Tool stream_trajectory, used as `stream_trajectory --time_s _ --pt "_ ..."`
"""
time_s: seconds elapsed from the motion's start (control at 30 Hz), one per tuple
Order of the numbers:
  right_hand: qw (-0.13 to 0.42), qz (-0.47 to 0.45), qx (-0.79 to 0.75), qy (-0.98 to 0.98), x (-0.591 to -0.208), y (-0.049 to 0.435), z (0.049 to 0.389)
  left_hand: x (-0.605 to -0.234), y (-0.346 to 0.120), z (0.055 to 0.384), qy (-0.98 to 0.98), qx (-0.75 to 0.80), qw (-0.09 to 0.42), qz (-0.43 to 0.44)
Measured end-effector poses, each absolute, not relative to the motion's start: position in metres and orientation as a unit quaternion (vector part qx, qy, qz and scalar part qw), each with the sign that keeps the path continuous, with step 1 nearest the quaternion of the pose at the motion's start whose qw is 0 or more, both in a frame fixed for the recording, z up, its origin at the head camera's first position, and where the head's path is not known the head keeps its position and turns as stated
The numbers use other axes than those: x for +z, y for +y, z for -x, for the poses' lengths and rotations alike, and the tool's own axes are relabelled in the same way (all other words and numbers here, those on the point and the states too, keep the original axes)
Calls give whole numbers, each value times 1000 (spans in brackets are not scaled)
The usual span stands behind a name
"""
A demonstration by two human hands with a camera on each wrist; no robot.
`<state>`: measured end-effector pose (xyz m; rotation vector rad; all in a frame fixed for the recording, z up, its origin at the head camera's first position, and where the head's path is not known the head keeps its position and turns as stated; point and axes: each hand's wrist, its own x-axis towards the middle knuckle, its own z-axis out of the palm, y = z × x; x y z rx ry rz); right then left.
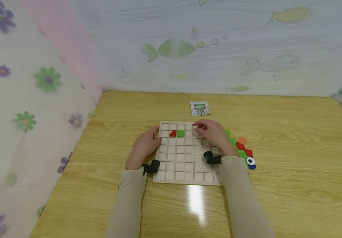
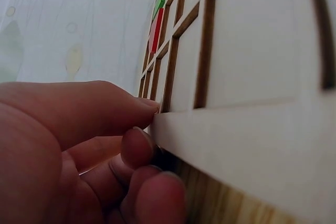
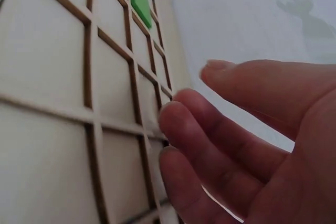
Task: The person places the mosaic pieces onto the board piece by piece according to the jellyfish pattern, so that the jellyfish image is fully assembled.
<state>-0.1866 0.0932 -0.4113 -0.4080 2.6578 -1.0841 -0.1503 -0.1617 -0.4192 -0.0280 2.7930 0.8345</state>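
Note:
A square wooden grid board [image 1: 184, 149] lies flat on the table. In its second row from the far side, a red quarter-circle tile [image 1: 173, 133] sits beside a green square tile [image 1: 180, 133]. My left hand [image 1: 145, 143] grips the board's left edge. In the left wrist view its thumb [image 2: 126, 106] lies against the rim, with the other fingers curled below. Over the far right part of the board is my right hand [image 1: 213, 134], its fingers loosely bent and apart from the thumb. Between those fingers [image 3: 184, 124] the right wrist view shows no tile.
A small picture card [image 1: 200, 108] with a grid figure lies beyond the board. Right of the board, partly behind the right forearm, are several loose tiles: green [image 1: 242, 154], red [image 1: 248, 152], orange [image 1: 242, 141], blue [image 1: 252, 167] and a white eye disc [image 1: 250, 161]. Patterned walls border the table.

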Motion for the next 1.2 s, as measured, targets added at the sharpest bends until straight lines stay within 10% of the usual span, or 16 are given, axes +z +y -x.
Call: stream_trajectory --time_s 1.2 --pt "183 28 -352 918 -401 183 175 -419 -162 150 949 294 113 11"
